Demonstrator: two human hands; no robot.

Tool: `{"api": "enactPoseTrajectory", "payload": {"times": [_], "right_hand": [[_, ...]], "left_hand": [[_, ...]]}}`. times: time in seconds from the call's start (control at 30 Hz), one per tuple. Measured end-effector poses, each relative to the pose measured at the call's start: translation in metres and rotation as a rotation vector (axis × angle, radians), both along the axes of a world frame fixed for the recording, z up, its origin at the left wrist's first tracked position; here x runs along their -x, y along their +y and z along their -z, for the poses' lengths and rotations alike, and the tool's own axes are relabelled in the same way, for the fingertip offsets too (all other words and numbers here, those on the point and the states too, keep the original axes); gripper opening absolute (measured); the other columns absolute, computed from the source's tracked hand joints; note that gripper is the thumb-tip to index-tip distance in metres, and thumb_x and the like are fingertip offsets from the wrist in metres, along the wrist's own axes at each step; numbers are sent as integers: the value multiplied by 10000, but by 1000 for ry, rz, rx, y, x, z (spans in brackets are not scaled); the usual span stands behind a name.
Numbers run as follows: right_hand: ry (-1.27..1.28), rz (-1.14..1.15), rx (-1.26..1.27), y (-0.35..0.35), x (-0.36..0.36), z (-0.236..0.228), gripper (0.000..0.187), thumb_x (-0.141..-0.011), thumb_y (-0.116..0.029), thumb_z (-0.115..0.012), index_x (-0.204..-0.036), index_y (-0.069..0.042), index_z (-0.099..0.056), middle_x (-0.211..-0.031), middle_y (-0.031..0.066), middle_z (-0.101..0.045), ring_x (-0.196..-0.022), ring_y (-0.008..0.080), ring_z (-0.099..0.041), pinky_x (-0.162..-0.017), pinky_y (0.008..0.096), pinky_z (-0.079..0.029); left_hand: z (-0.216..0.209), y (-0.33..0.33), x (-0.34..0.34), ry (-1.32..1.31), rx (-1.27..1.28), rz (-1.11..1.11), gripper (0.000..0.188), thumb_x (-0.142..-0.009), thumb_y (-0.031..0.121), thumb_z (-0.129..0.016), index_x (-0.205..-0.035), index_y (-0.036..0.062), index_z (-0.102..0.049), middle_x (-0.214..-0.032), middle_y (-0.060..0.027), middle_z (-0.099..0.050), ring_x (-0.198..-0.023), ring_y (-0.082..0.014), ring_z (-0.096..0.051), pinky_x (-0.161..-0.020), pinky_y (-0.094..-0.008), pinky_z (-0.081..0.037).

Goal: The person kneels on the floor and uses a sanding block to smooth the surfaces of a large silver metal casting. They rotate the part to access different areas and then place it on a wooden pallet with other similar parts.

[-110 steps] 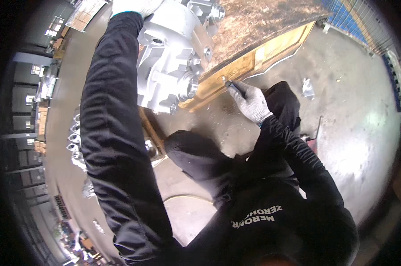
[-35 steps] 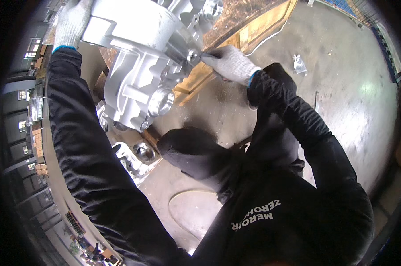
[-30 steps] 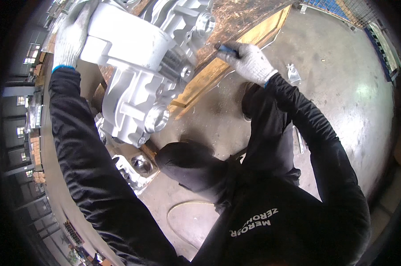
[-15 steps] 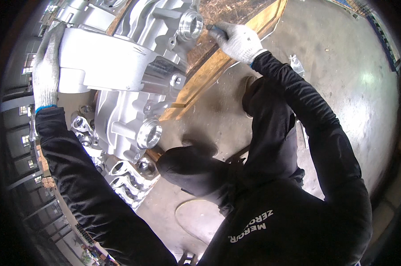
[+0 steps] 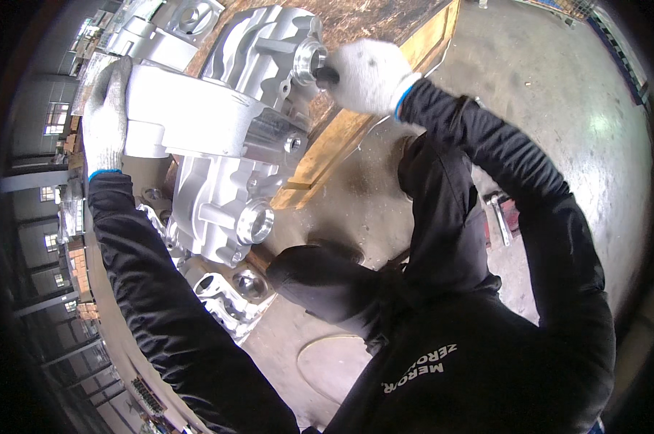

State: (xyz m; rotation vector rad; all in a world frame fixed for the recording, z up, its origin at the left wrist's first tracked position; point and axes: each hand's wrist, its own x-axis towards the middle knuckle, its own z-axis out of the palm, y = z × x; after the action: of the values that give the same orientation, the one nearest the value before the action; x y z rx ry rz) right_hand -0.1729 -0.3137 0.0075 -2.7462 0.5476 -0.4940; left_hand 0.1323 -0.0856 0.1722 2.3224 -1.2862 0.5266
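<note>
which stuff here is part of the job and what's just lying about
Likely in use:
left hand, against near silver casting
right hand, holding small dark tool by second casting

Seemingly lying about:
silver wrench-like tool on the floor
thin pale hose or cable
other castings, lower left

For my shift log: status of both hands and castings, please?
Left hand on left side of near casting. Right hand closed on small dark object, beside machined ring of far casting, contact unclear. Far casting close behind.

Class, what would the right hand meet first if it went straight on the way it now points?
Most likely the machined ring on the upper silver casting, just left of the right hand; depth is unclear.
</note>
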Motion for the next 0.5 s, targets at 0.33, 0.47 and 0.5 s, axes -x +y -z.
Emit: {"api": "enactPoseTrajectory", "payload": {"times": [0.33,0.47,0.5], "right_hand": [[41,-126,-239,-93,-6,-27,357,-840,-413,-723,-997,-103,-804,-841,193,-739,-796,336,-730,-760,420,-563],[-15,-129,-487,-94,-10,10,314,-914,-363,-725,-1086,-109,-793,-881,166,-764,-770,222,-719,-765,369,-549],[50,-55,-602,-91,-3,16,299,-928,-346,-721,-1083,-102,-795,-919,160,-775,-805,206,-721,-791,359,-550]], "left_hand": [[4,-5,7,181,61,-32,595,-998,533,-591,-1425,120,-626,-1420,-147,-631,-1297,-268,-599,-1132,-380,-415],[-8,13,3,66,-2,-70,632,-1002,603,-519,-1430,151,-627,-1417,-156,-630,-1277,-283,-617,-1119,-406,-431],[-7,13,0,29,-11,-68,636,-1003,605,-516,-1433,149,-623,-1418,-160,-628,-1280,-285,-616,-1119,-407,-431]]}}
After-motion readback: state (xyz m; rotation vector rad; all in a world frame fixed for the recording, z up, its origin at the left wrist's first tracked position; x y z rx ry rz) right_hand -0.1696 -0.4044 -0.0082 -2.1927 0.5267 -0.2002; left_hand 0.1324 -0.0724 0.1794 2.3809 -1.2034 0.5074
